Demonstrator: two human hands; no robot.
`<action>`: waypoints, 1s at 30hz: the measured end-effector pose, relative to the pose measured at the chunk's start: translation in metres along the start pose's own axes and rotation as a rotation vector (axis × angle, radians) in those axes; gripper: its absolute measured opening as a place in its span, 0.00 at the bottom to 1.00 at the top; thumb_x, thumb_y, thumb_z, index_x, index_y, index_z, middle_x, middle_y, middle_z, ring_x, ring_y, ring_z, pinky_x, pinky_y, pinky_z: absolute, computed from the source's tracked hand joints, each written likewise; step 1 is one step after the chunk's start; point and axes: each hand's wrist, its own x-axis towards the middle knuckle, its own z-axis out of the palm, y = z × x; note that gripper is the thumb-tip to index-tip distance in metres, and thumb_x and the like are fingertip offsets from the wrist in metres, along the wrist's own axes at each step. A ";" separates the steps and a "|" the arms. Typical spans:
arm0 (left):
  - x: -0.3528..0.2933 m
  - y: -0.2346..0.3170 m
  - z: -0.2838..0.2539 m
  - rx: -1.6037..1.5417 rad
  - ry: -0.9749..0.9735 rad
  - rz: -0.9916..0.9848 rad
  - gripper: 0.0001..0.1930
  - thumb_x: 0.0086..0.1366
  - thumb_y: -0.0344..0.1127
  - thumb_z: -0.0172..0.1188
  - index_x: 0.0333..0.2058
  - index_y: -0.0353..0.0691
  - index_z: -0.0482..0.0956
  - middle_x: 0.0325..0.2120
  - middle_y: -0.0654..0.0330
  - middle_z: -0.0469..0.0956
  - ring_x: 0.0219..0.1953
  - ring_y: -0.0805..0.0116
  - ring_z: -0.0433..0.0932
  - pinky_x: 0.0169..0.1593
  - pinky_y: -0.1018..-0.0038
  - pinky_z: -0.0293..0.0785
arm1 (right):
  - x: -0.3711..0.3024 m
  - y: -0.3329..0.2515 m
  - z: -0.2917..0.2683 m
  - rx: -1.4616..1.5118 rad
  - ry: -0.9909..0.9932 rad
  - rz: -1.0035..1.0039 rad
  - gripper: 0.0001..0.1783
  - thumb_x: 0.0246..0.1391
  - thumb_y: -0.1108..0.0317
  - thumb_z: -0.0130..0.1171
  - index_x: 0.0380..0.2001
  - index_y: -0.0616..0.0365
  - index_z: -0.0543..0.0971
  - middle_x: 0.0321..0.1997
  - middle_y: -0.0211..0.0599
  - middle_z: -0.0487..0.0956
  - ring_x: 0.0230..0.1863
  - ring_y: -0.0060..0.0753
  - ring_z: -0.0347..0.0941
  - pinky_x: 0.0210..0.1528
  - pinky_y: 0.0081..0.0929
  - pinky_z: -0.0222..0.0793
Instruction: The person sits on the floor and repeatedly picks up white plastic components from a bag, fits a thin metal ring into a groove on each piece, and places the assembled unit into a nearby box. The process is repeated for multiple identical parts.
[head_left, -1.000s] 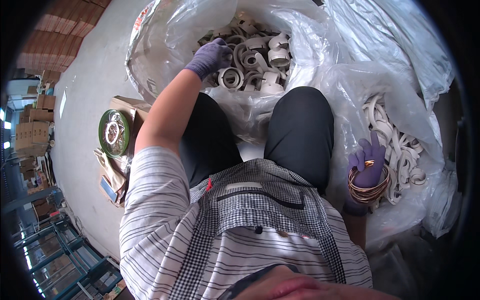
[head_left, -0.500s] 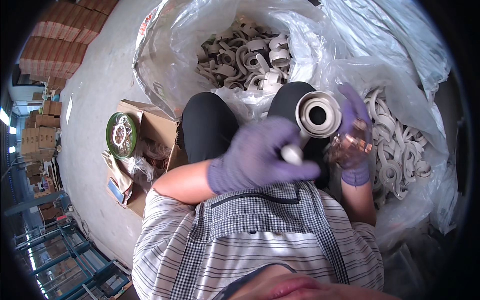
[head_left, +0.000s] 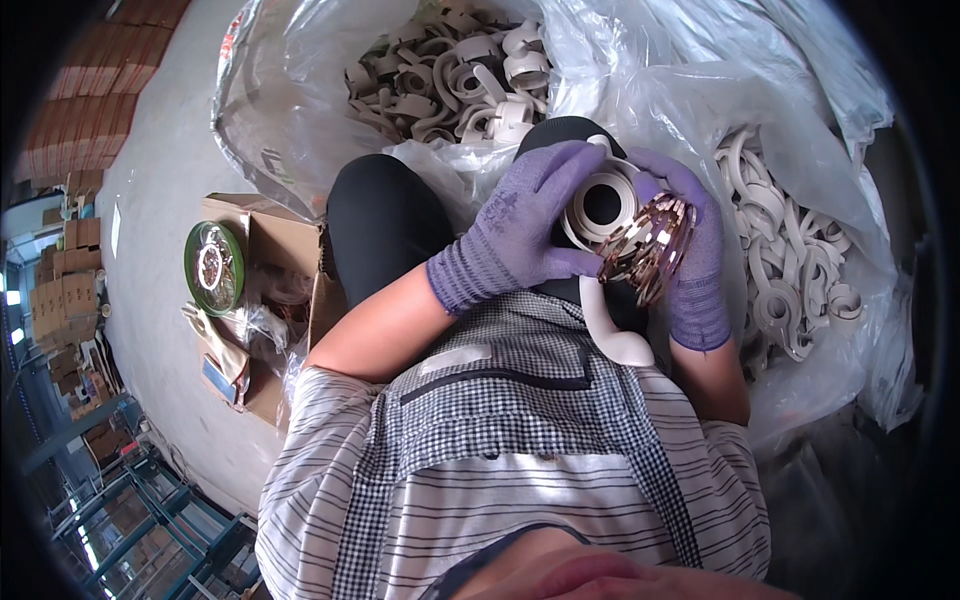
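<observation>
A white round plastic part (head_left: 571, 213) with a wide hole and a curved handle (head_left: 610, 335) is held above my thighs. My left hand (head_left: 525, 215), in a purple knitted glove, grips its left side, fingers over the far edge and thumb on the near side. My right hand (head_left: 690, 225), gloved alike, curls closed around a bunch of shiny copper-coloured thin metal pieces (head_left: 650, 245). The bunch hangs beside the part's right rim. Right fingertips reach the far right of the rim; whether they press on it I cannot tell.
Ahead, a plastic-lined sack (head_left: 290, 110) holds many similar round parts (head_left: 460, 80). Another clear bag at right holds more curved handled parts (head_left: 785, 250). On the left stands an open carton (head_left: 283, 240) with a green round dish (head_left: 188, 262) and pale gloves (head_left: 222, 338) on it.
My left hand has moved from near the handle's end up to the part's side. The part has shifted left and turned, its handle now pointing toward me. My view has shifted too.
</observation>
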 end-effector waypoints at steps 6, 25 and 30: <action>-0.004 0.020 -0.012 -0.520 -0.057 -0.197 0.20 0.58 0.42 0.75 0.45 0.37 0.84 0.67 0.42 0.62 0.59 0.56 0.74 0.63 0.61 0.71 | -0.001 -0.001 0.006 -0.144 0.023 -0.255 0.14 0.64 0.76 0.61 0.52 0.66 0.80 0.44 0.31 0.82 0.43 0.18 0.77 0.50 0.17 0.73; -0.018 0.014 -0.019 -0.963 0.106 -0.529 0.08 0.66 0.34 0.65 0.37 0.35 0.83 0.66 0.48 0.66 0.61 0.61 0.73 0.65 0.63 0.67 | -0.026 -0.025 -0.052 0.444 0.049 -0.272 0.21 0.72 0.52 0.47 0.52 0.56 0.79 0.56 0.46 0.81 0.47 0.41 0.77 0.49 0.36 0.74; -0.017 0.009 -0.016 -1.077 0.104 -0.540 0.08 0.67 0.33 0.62 0.37 0.33 0.82 0.66 0.48 0.66 0.63 0.59 0.71 0.67 0.61 0.65 | -0.019 -0.023 -0.077 0.937 -0.276 -0.250 0.14 0.75 0.59 0.44 0.51 0.37 0.80 0.61 0.45 0.78 0.28 0.21 0.63 0.30 0.20 0.61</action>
